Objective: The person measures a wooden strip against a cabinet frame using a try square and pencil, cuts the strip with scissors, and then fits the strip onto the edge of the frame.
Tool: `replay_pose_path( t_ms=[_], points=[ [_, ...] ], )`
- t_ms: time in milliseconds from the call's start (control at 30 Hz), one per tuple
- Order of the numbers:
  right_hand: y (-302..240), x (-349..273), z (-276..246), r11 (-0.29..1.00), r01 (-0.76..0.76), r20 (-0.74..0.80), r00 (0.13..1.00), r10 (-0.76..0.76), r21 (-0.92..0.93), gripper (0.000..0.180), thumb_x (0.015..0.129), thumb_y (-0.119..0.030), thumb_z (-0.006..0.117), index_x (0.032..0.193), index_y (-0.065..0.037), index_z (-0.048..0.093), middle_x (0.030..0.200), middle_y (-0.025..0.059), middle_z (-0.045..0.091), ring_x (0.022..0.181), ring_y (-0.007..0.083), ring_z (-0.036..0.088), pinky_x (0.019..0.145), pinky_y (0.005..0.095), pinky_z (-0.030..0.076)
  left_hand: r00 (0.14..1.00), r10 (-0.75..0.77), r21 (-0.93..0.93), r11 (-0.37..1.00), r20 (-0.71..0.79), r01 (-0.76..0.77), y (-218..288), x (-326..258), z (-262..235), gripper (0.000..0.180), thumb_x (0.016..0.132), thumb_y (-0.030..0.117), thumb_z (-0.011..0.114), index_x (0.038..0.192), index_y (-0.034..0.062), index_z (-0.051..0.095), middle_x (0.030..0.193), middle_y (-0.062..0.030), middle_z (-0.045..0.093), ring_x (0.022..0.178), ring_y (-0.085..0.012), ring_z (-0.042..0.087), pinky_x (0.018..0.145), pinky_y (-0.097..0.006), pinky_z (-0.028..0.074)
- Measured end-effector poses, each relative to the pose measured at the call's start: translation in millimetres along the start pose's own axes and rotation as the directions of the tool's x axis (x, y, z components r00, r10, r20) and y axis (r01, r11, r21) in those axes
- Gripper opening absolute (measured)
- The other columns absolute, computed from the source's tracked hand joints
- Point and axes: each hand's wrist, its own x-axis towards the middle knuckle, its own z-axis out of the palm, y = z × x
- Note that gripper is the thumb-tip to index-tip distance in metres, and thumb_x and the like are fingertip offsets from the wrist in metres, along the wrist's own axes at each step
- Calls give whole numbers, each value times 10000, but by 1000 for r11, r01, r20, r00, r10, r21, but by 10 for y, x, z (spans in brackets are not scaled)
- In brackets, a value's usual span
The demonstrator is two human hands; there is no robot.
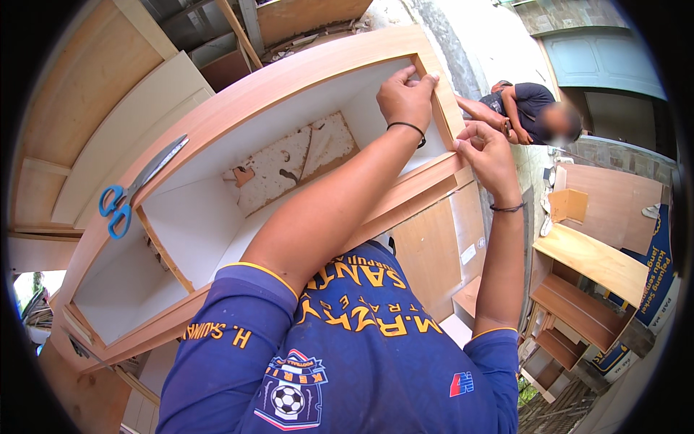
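A long cabinet (289,81) with a wood-coloured front frame and white inside lies before me, its open side up. At its far right end, my left hand (406,100) reaches into the corner, thumb and fingers closed on the frame's inner edge. My right hand (491,158) pinches with thumb and forefinger at the frame's lower right corner. Between both hands runs a narrow, darker wood-coloured edge (438,116); whether it is a loose strip I cannot tell. Scissors (137,189) with blue handles lie partly open on the frame's left part.
Large wood panels (108,123) lean at the left. A person (531,114) in dark clothes sits beyond the cabinet's right end. At the right stands a wooden shelf unit (589,307). A second metal tool (81,349) lies at the cabinet's near left corner.
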Motion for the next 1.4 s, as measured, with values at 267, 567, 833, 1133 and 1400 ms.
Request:
replay_pose_path(
  t_ms=[267, 567, 833, 1133, 1400],
  points=[
    [-176, 130, 385, 941, 154, -338, 905, -257, -302, 393, 776, -251, 698, 1083, -44, 565, 883, 238, 652, 827, 395, 649, 715, 428, 512, 999, 5, -17, 1000, -35, -5, -47, 25, 31, 476, 671, 227, 786, 1076, 4, 674, 745, -93, 682, 675, -177, 644, 691, -305, 515],
    [-189, 141, 420, 927, 111, -366, 897, -249, -359, 407, 778, -258, 684, 1106, -44, 573, 928, 255, 650, 851, 406, 645, 729, 450, 516, 999, 1, -23, 1000, -35, -2, -61, 25, 32, 471, 675, 224, 783, 1070, -6, 670, 750, -100, 685, 683, -184, 647, 695, -308, 515],
    [-219, 142, 419, 915, 97, -369, 895, -252, -391, 420, 769, -256, 698, 1109, -46, 568, 912, 234, 656, 835, 402, 646, 730, 442, 516, 999, 31, -28, 999, -22, -31, -31, -11, 17, 476, 701, 215, 775, 1095, -21, 651, 733, -87, 675, 670, -169, 633, 682, -303, 510],
    [-95, 259, 281, 986, 162, -248, 954, -167, -38, 446, 813, -233, 693, 1148, 29, 557, 902, 155, 675, 814, 188, 659, 709, 290, 507, 991, 117, -8, 993, -61, -118, -85, -25, 57, 468, 717, 212, 762, 1110, -16, 648, 744, -74, 639, 656, -165, 602, 660, -307, 500],
    [-80, 294, 273, 990, 141, -182, 974, -138, 6, 458, 816, -226, 688, 1143, 71, 565, 905, 154, 677, 795, 161, 651, 700, 266, 501, 973, 225, 89, 971, -43, -220, -169, -1, 85, 475, 751, 220, 723, 1179, 34, 631, 800, -83, 584, 717, -220, 597, 700, -332, 494]
  ],
)
